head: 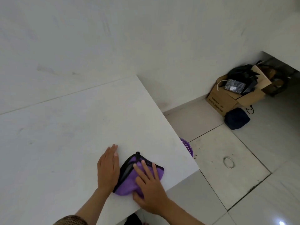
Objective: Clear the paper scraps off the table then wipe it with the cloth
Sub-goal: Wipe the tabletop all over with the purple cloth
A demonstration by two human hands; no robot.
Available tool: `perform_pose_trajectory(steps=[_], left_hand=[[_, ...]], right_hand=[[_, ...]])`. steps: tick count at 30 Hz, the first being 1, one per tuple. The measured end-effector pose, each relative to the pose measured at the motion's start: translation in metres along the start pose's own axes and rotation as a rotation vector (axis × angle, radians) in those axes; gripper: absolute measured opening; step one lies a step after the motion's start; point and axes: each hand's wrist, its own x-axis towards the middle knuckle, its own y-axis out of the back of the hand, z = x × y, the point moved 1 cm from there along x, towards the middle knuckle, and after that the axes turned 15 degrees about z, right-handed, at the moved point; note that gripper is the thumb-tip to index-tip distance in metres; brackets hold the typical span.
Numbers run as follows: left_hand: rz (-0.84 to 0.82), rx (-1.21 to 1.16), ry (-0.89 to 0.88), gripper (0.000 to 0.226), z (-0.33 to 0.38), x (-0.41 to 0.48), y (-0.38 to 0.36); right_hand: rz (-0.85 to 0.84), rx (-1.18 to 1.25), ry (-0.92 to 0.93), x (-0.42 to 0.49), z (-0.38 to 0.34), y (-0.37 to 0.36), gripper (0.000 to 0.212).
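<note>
A crumpled purple cloth (129,179) with black trim lies near the white table's (65,127) right corner.

A plain white flat tabletop (65,135) bears a folded purple fabric cloth (127,184) edged with black trim. Past it are a purple slotted plastic basket (187,146) and pale grey glossy floor tiles (211,151) crossed by dark grout lines. A brown cardboard box (219,101) carries black printed lettering, a dark navy soft bag (237,119) sits beside it, and a fabric sleeve (72,220) is mottled brown and tan.
</note>
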Motion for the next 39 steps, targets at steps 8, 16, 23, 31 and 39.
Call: perform_pose_trajectory(steps=[8, 16, 23, 31, 39], left_hand=[[-0.055, 0.057, -0.079, 0.060, 0.001, -0.010, 0.000], [-0.022, 0.096, -0.051, 0.063, -0.012, -0.004, 0.014], [0.034, 0.132, -0.027, 0.060, -0.039, 0.045, 0.029], [0.088, 0.141, 0.077, 0.062, -0.080, 0.141, 0.049], [0.125, 0.188, 0.040, 0.060, -0.106, 0.225, 0.057]], right_hand=[[0.218, -0.208, -0.680, 0.016, 0.110, 0.062, 0.058], [0.193, -0.205, -0.326, 0.030, 0.044, 0.038, 0.044], [-0.015, -0.252, -0.193, 0.067, 0.049, -0.023, 0.049], [-0.036, -0.238, -0.225, 0.192, 0.041, -0.086, 0.048], [-0.371, -0.122, 0.206, 0.303, -0.063, -0.203, 0.066]])
